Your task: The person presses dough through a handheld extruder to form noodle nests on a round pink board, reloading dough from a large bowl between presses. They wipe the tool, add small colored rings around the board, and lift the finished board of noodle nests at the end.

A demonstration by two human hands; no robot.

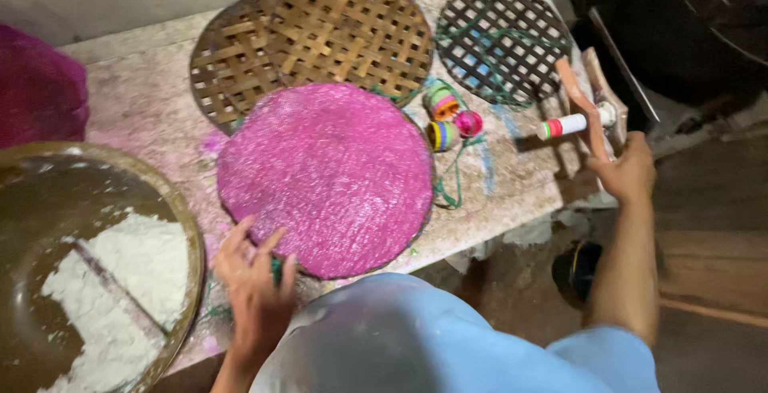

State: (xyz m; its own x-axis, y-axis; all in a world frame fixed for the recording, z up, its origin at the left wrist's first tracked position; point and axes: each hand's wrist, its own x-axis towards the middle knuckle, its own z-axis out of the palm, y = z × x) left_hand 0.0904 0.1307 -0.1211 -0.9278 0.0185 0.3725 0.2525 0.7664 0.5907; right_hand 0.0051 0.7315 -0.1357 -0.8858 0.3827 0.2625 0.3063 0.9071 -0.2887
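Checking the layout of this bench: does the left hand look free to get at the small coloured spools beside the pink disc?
Probably not directly. The left hand sits at the near edge of the pink disc, and that disc lies between it and the spools; it would have to reach over or around.

I have just one view (the head camera), looking steeply down from above my own chest onto the stone bench point(144, 97), close in, tilted slightly, the floor visible at right.

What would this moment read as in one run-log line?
left hand: fingers on near rim of pink-covered round tray | right hand: gripping wooden winder frame at table edge | nearby: thread spools, two woven trays, bowl of white powder
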